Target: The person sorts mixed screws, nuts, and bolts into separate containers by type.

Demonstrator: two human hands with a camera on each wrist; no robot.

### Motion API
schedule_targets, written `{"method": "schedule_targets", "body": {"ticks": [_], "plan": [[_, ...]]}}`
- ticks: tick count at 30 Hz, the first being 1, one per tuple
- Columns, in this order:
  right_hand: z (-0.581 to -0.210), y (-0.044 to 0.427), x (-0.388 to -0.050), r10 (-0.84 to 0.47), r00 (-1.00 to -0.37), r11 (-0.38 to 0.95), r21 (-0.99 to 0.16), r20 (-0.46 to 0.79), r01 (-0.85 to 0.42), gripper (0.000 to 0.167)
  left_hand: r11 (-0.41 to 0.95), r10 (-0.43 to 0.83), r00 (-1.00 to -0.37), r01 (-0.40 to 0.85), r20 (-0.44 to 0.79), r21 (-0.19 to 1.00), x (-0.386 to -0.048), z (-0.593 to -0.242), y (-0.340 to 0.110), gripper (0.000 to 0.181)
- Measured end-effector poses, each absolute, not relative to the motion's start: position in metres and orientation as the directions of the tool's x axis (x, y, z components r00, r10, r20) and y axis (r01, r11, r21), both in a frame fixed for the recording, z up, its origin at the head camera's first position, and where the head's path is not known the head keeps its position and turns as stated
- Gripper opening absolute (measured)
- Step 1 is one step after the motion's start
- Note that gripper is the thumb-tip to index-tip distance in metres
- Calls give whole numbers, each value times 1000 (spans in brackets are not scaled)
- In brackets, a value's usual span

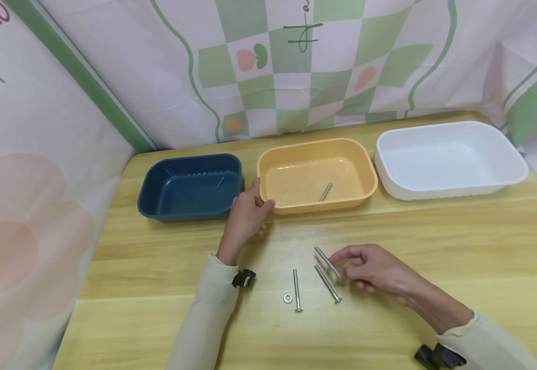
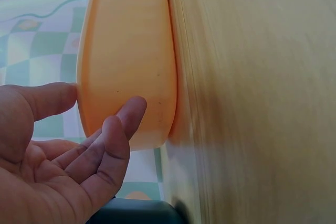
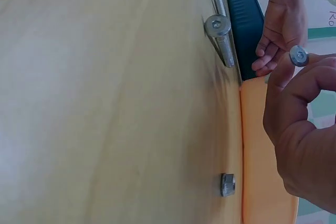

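My right hand (image 1: 374,270) pinches a metal bolt (image 1: 327,262) above the table; its round socket head (image 3: 298,56) faces the camera in the right wrist view. Two similar bolts, a left one (image 1: 296,290) and a right one (image 1: 327,284), lie below it on the wood, beside a small ring-shaped washer (image 1: 288,298). My left hand (image 1: 246,213) touches the rim of the yellow tray (image 1: 316,208) at its near left corner, its fingers loosely bent along the outside wall in the left wrist view. A metal nut (image 3: 228,184) stands on the table in the right wrist view.
Left of the yellow tray is a dark blue tray (image 1: 189,216) with one small metal pin (image 1: 221,182) inside. One metal rod-like piece (image 1: 326,191) lies in the yellow tray. A white tray (image 1: 453,192) stands at the right. Patterned cloth (image 1: 291,77) hangs behind the table.
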State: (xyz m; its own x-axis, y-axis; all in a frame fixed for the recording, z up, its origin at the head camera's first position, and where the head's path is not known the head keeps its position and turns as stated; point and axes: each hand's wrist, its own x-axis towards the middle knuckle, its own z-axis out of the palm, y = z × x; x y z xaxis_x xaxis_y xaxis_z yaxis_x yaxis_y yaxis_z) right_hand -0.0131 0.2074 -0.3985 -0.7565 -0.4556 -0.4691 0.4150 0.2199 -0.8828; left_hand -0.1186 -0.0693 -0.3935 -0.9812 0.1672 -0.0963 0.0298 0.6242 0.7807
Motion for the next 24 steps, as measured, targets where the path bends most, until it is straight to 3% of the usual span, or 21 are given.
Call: {"method": "schedule_targets", "body": {"ticks": [9, 24], "plan": [[-392, 206, -18, -459, -776, 104, -894, -432, 436, 48, 631, 161, -981, 16, -111, 776, -119, -394, -69, 70], [-377, 198, -37, -405, -824, 92, -914, -397, 395, 48, 644, 154, -981, 12, -114, 765, -120, -395, -69, 70]]}}
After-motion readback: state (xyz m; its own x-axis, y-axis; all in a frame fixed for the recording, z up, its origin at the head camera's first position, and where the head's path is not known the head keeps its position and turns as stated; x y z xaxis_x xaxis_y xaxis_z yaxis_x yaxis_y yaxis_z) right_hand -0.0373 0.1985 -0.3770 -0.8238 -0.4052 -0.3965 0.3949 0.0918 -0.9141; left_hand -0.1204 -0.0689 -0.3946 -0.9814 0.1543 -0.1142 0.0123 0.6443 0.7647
